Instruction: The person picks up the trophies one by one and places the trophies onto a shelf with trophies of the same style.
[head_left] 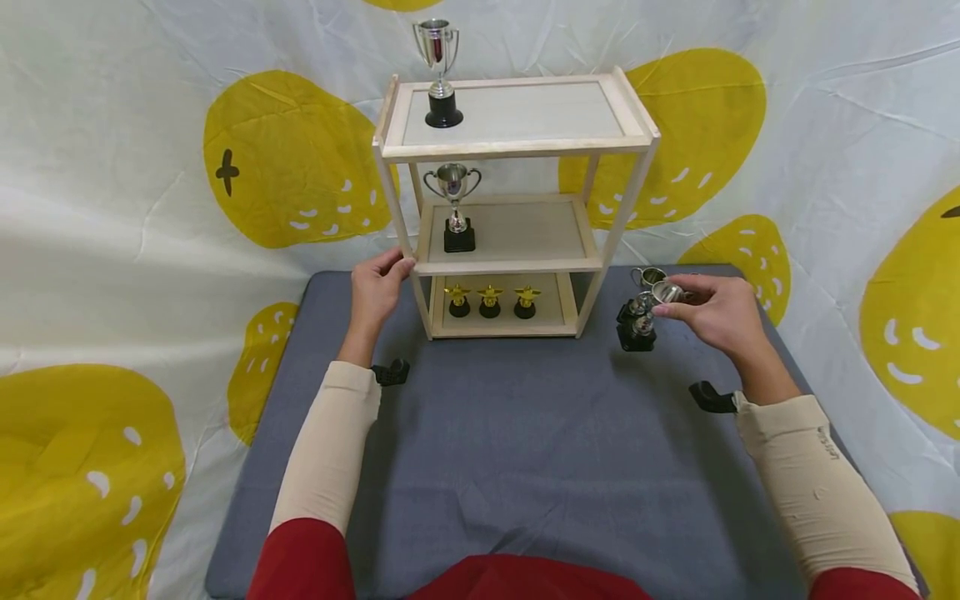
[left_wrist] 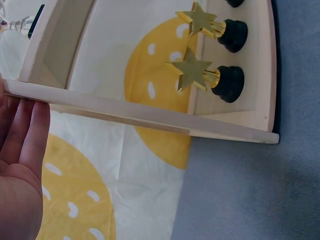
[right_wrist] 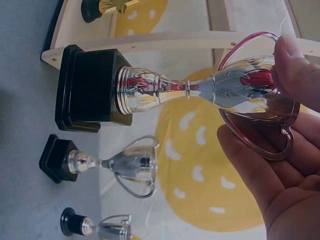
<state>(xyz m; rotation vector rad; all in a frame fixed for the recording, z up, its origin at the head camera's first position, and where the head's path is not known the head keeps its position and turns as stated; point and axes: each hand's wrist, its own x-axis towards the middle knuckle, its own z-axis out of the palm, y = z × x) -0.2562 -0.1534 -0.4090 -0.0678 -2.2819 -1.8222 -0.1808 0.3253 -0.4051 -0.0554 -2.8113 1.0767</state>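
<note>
My right hand (head_left: 712,312) pinches a silver trophy cup (right_wrist: 195,90) by its bowl and a handle, at the right of the shelf. The cup has two handles and a square black base. Two more silver trophies, a square-based one (right_wrist: 132,162) and a round-based one (right_wrist: 107,229), stand beyond it in the right wrist view. At the far side, my left hand (head_left: 375,292) holds the left post of a three-tier wooden shelf (head_left: 517,152), fingers behind the post. One silver trophy (head_left: 442,75) stands on the top tier and another (head_left: 454,204) on the middle tier, both toward the left.
Three gold star trophies (head_left: 490,302) with black bases line the bottom tier. The shelf stands at the back of a grey cloth-covered table (head_left: 517,450). Behind it hangs a white curtain (head_left: 300,42) with yellow fruit shapes.
</note>
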